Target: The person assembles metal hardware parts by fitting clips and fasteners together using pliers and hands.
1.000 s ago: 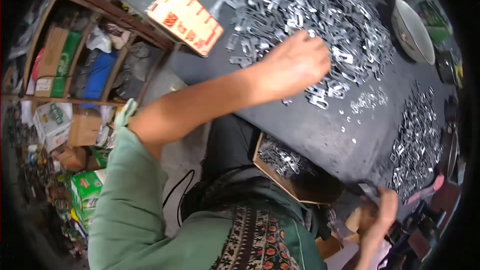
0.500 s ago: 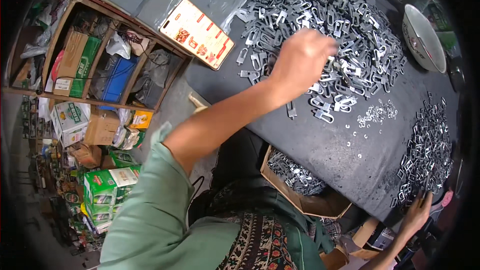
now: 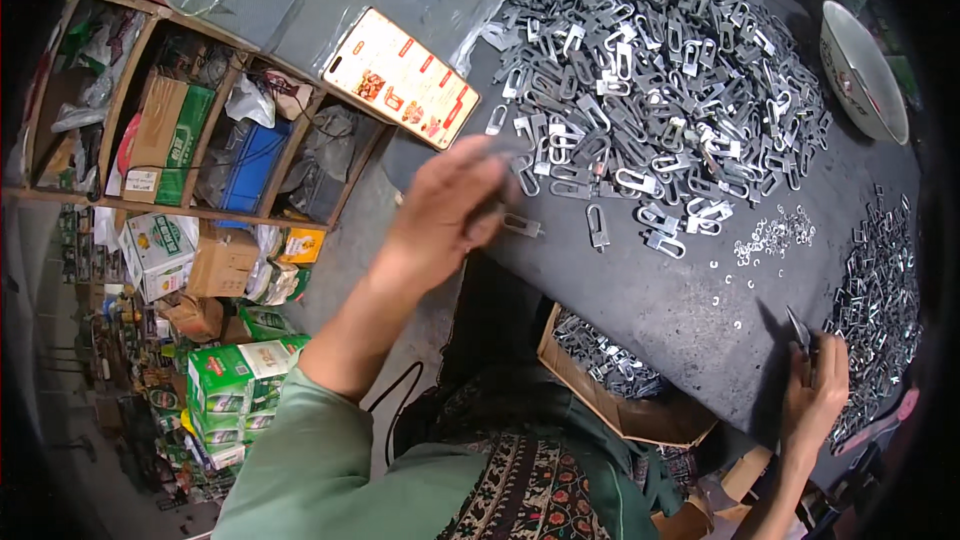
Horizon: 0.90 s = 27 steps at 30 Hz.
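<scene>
My left hand (image 3: 440, 215) is up near the front edge of the black table (image 3: 650, 290), just below the phone (image 3: 405, 80). It looks blurry and its fingertips are hard to see, so I can't tell if it is pinching anything. One flat metal clip (image 3: 522, 226) lies just beside those fingers.

My right hand (image 3: 822, 395) is on the other side, by the table's edge. My thumb and fingers are pressed together around a pointed metal tool (image 3: 798, 328), and its sharp tip sticks up and a bit to the left. Right next to this hand is a long pile of small dark metal links (image 3: 880, 305).

The big heap of looped metal clips (image 3: 660, 90) is at the back of the table, between the phone and the white bowl (image 3: 865, 75). Tiny shiny rings (image 3: 775, 235) sit in a little bunch between that heap and the links, and a few lie apart from the bunch. By my lap is a cardboard box (image 3: 665, 420) with more metal bits (image 3: 605, 355) in it.
</scene>
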Available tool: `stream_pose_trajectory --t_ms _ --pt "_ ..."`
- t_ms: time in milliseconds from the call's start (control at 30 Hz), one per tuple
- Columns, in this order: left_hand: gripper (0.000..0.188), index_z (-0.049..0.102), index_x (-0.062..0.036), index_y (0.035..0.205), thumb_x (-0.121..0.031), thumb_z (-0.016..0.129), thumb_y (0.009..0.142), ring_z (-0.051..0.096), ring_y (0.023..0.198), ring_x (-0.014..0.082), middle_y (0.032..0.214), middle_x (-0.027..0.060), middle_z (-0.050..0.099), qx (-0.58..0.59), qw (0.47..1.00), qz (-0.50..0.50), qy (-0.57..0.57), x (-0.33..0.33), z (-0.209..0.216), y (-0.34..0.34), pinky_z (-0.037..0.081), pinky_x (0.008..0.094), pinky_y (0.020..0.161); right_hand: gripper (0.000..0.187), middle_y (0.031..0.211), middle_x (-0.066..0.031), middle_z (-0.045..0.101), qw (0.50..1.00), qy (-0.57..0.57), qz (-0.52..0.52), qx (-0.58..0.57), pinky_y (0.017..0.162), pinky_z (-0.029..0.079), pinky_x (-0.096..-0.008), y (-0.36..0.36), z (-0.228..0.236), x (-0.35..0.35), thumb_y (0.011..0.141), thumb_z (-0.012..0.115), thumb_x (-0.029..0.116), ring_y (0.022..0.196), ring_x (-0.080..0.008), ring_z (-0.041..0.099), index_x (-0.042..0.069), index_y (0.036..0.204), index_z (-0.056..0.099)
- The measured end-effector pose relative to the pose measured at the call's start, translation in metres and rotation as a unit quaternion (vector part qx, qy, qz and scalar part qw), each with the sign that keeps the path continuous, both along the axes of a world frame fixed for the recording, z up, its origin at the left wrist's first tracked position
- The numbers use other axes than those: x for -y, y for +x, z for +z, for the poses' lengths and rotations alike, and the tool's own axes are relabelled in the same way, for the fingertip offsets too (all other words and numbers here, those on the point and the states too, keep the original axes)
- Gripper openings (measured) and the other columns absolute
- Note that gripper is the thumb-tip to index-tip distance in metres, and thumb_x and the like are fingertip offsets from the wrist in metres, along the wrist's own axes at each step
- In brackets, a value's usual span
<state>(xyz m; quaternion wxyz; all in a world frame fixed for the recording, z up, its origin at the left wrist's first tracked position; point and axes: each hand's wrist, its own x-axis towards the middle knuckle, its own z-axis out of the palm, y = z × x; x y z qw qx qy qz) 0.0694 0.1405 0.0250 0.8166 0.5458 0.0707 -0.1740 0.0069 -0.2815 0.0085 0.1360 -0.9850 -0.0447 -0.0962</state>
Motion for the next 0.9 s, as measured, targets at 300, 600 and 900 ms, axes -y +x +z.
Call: stream_pose_trajectory --t_ms 300,600,900 --pt "0.05 0.04 0.0028 0.139 -0.018 0.057 0.097 0.039 0.051 0.0031 0.086 0.0038 0.059 0.109 0.967 0.178 0.147 -0.047 0.026 -0.009 0.028 0.0168 0.043 0.033 0.092 -0.0195 0.055 0.999 -0.042 0.013 0.008 0.074 0.046 -0.0427 -0.019 0.001 0.009 0.069 0.065 -0.01 0.084 -0.0387 0.056 -0.005 0.101 0.058" --pt "0.04 0.049 0.0027 0.131 -0.017 0.057 0.097 0.044 0.055 0.0031 0.088 0.0067 0.06 0.213 0.944 0.187 0.168 -0.024 0.057 -0.026 0.029 0.0152 0.044 0.038 0.097 -0.0216 0.055 0.998 -0.068 0.014 0.0 0.078 0.045 -0.045 -0.026 -0.006 0.016 0.065 0.062 -0.01 0.089 -0.0411 0.055 -0.006 0.102 0.057" --pt "0.032 0.05 -0.0028 0.13 -0.014 0.05 0.1 0.051 0.069 0.0045 0.094 0.0043 0.063 -0.115 0.968 -0.22 -0.016 0.082 0.0 -0.068 0.041 0.0182 0.059 0.037 0.095 -0.0229 0.055 0.997 -0.06 -0.008 -0.043 0.078 0.045 -0.0457 -0.018 -0.005 0.019 0.066 0.059 -0.009 0.089 -0.0426 0.055 -0.007 0.103 0.057"
